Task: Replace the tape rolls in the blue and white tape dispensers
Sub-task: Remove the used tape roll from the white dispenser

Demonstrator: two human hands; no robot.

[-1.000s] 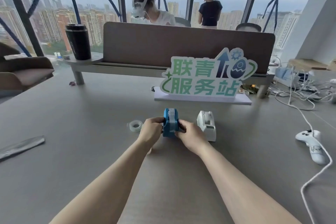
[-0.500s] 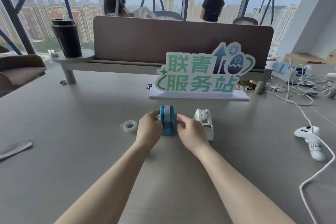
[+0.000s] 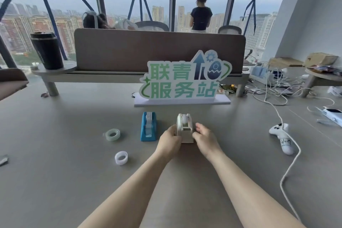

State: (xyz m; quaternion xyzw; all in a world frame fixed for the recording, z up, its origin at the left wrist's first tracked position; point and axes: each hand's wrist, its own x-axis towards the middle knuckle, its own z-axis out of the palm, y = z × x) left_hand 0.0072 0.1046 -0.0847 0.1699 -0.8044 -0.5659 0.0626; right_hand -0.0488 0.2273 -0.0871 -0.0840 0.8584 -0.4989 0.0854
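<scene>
The white tape dispenser (image 3: 185, 127) stands on the grey table with a roll in its cradle. My left hand (image 3: 169, 139) grips its left side. My right hand (image 3: 204, 137) hovers at its right side, fingers spread, thumb touching or near the base. The blue tape dispenser (image 3: 148, 127) stands free just to the left, a roll of tape seated in it. Two loose tape rolls lie on the table: a greenish clear roll (image 3: 112, 134) left of the blue dispenser, and a white roll (image 3: 121, 157) nearer to me.
A green-lettered sign (image 3: 183, 81) stands behind the dispensers. A white game controller (image 3: 282, 138) with a cable lies to the right, more cables and devices beyond. A black tumbler (image 3: 47, 51) sits on a shelf at the far left. Two people are behind the brown partition.
Both hands have let go of the blue dispenser and moved right to the white one. The white loose roll has come into view where my left arm had covered it.
</scene>
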